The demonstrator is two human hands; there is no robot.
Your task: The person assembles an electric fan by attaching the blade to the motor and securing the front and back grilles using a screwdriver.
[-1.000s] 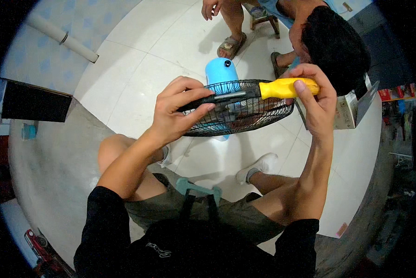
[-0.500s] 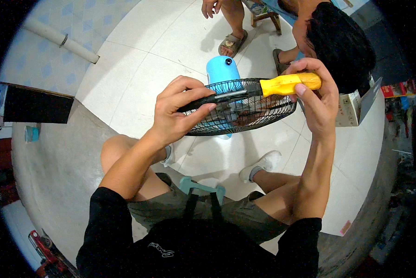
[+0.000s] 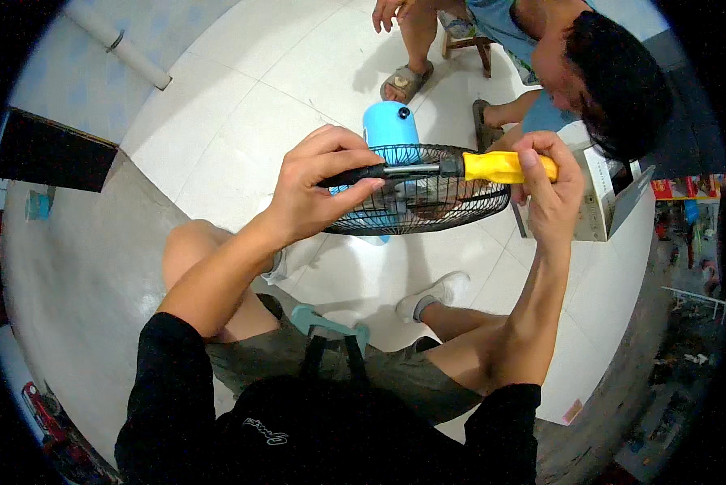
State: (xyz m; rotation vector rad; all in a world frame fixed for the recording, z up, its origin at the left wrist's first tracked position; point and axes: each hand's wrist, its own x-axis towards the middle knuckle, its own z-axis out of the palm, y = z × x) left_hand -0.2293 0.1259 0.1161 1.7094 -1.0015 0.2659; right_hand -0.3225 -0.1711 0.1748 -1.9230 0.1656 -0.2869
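Note:
Level between my hands lies a screwdriver with a yellow handle (image 3: 504,167), a black collar and a metal shaft. My right hand (image 3: 550,190) is closed around the yellow handle, thumb on top. My left hand (image 3: 314,182) pinches a black grip-like piece (image 3: 355,175) at the shaft's other end; whether it is a separate part I cannot tell. Just below the tool is an electric fan with a black wire guard (image 3: 444,214) and a light blue body (image 3: 389,123). The tool covers part of the guard; whether they touch is unclear.
Across from me sits a person (image 3: 553,61) leaning forward, sandalled feet on the tiled floor (image 3: 290,56). An open carton (image 3: 593,198) stands right of the fan. A pale green stool (image 3: 326,319) shows between my legs. A white pipe (image 3: 128,56) runs along the wall.
The view has shifted slightly. My right hand with the yellow handle sits a little lower, and the screwdriver is nearer level. The person opposite has shifted right and turned their head.

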